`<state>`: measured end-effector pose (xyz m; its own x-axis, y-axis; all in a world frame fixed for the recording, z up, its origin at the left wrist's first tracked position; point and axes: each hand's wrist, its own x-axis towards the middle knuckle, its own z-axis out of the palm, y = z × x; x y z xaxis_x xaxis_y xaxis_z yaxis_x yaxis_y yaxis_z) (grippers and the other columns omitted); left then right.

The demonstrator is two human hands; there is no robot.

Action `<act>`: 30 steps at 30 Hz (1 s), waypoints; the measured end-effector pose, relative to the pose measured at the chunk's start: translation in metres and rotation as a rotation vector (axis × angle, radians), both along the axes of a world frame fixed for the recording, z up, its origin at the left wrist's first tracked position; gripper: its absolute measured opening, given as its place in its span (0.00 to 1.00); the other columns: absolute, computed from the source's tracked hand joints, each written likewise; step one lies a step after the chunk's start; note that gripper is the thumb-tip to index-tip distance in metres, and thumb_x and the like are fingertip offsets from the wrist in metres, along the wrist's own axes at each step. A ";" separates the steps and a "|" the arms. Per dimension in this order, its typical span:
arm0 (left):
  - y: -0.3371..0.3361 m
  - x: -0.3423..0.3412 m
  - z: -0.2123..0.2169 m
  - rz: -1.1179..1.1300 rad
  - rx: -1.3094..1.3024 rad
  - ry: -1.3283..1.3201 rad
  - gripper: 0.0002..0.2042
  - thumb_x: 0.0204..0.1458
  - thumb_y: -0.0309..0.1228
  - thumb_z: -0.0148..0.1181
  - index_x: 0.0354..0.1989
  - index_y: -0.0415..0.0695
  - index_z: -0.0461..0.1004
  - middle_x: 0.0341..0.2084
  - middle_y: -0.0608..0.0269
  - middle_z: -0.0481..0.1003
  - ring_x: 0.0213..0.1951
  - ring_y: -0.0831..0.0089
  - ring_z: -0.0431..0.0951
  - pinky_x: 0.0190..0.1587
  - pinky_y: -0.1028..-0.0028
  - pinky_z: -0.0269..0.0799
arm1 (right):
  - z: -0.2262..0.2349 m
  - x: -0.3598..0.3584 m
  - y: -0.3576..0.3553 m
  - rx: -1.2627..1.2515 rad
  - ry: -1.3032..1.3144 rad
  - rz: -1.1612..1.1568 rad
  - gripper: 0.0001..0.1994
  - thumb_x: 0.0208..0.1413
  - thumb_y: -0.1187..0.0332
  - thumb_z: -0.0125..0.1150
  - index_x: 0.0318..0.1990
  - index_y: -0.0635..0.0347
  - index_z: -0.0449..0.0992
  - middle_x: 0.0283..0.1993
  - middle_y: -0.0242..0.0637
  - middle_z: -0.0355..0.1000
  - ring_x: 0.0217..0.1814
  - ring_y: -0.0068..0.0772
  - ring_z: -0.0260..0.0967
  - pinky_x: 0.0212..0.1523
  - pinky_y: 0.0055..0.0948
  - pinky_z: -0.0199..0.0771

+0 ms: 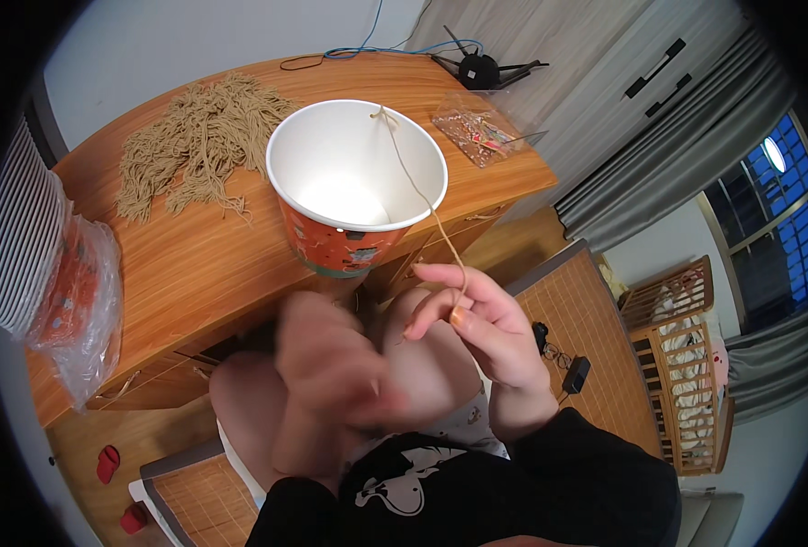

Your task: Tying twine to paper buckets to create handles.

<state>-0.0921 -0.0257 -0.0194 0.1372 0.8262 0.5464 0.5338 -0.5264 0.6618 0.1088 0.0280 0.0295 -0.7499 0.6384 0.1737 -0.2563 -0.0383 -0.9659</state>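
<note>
A large paper bucket (358, 164), white inside with an orange printed outside, stands near the front edge of the wooden desk. A tan string (427, 201) is fastened at its far rim and runs across the opening down to my right hand (486, 324). Thumb and fingers of that hand are closed on the string, whose short end hangs below them. My left hand (335, 365) is smeared by motion, in front of the bucket and over my lap; its fingers cannot be made out.
A heap of cut tan strings (208, 141) lies on the desk (176, 264) left of the bucket. A stack of nested paper buckets (62, 264) in clear plastic is at the left. A clear plastic bag (481, 128) and a black router (478, 71) sit behind right.
</note>
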 end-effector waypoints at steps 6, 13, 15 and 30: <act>0.010 0.063 -0.010 -0.399 -0.215 -0.259 0.27 0.54 0.57 0.62 0.27 0.40 0.76 0.27 0.56 0.76 0.26 0.60 0.75 0.32 0.63 0.70 | 0.010 0.001 -0.001 0.418 -0.130 -0.179 0.13 0.68 0.71 0.49 0.50 0.66 0.79 0.59 0.45 0.71 0.59 0.30 0.69 0.62 0.30 0.65; 0.028 0.077 -0.018 -0.192 -0.231 -1.289 0.17 0.72 0.40 0.39 0.53 0.40 0.69 0.27 0.72 0.66 0.27 0.86 0.63 0.31 0.84 0.59 | 0.008 0.012 0.004 0.426 -0.198 -0.284 0.10 0.62 0.70 0.56 0.42 0.62 0.84 0.62 0.44 0.69 0.66 0.39 0.61 0.68 0.38 0.56; 0.030 0.064 -0.016 -0.107 -0.194 -1.322 0.16 0.72 0.38 0.38 0.49 0.40 0.70 0.24 0.74 0.61 0.24 0.88 0.57 0.27 0.85 0.53 | 0.006 0.015 0.003 0.405 -0.218 -0.284 0.10 0.62 0.69 0.57 0.41 0.61 0.84 0.62 0.43 0.70 0.67 0.39 0.60 0.69 0.39 0.53; 0.024 0.028 -0.004 0.364 0.335 -0.376 0.03 0.51 0.23 0.62 0.34 0.41 0.75 0.32 0.57 0.74 0.35 0.58 0.73 0.43 0.67 0.68 | -0.008 -0.005 0.010 0.606 -0.149 -0.579 0.22 0.50 0.78 0.68 0.53 0.63 0.71 0.52 0.38 0.71 0.57 0.33 0.66 0.62 0.33 0.62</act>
<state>-0.0641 -0.0014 -0.0235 -0.3737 0.5593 0.7400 0.4805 -0.5657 0.6702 0.1035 0.0383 0.0216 -0.3760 0.7571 0.5342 0.0557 0.5940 -0.8026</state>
